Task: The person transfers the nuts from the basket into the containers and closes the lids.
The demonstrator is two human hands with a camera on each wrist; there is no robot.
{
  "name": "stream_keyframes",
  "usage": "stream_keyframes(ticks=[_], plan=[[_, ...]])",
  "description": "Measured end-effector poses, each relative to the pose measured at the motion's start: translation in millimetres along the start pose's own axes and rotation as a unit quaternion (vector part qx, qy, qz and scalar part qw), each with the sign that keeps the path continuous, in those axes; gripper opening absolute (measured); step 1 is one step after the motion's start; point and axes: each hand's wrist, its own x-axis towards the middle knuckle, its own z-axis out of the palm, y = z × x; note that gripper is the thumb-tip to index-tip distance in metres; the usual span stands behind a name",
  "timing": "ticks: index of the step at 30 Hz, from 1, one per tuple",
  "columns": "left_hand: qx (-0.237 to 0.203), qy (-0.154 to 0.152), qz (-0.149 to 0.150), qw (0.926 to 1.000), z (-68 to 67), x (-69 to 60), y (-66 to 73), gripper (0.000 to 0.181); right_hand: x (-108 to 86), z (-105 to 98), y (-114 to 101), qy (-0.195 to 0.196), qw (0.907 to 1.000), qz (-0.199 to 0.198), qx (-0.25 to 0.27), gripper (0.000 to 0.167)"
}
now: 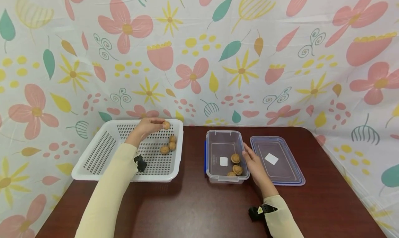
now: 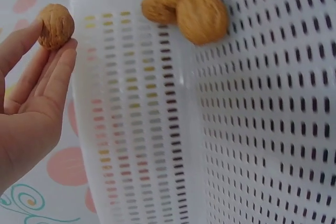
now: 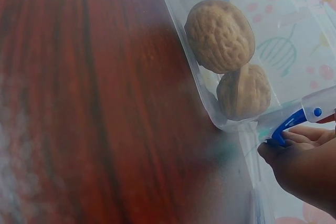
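Observation:
My left hand (image 1: 145, 128) pinches a walnut (image 1: 166, 125) between thumb and fingertips, above the back right part of a white perforated plastic basket (image 1: 180, 141). In the left wrist view that walnut (image 2: 56, 26) is beyond the basket's rim, held at the fingertips. Three more walnuts (image 1: 164, 150) lie together at the basket's right end. My right hand (image 1: 255, 165) holds the right side of a clear plastic container (image 1: 218, 146). The right wrist view shows its thumb at a blue latch (image 3: 286, 127), with the other fingers partly hidden. Walnuts (image 3: 220, 36) lie inside the container, near its front right.
A clear lid (image 1: 285, 162) with a purplish-blue edge and a white label lies right of the container on the dark red-brown table (image 1: 193, 210). A blue latch (image 1: 205, 156) hangs at the container's left side. Flower-printed cloth (image 1: 193, 58) stands behind the table.

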Motion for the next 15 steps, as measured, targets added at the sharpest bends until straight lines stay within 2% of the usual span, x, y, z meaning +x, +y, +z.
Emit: stream_keyframes(ticks=[3, 7, 11, 15], plan=[[-0.050, -0.002, -0.013, 0.9987, 2.4, 0.2, 5.4, 0.049, -0.3, 0, -1, -0.004, 1.0000, -0.001, -0.001, 0.053], [-0.122, -0.001, -0.028, 0.9921, 6.5, 0.1, 13.1, 0.052, -0.8, 0, -3, -0.008, 1.0000, 0.000, 0.003, 0.053], [-0.168, 0.002, -0.025, 0.9855, 11.4, -3.3, 24.1, 0.055, -0.6, 0, -3, -0.007, 1.0000, 0.001, 0.001, 0.054], [-0.207, 0.000, -0.006, 0.9784, 17.7, -10.2, 37.6, 0.057, 0.3, 0, -2, -0.005, 1.0000, 0.000, 0.001, 0.054]])
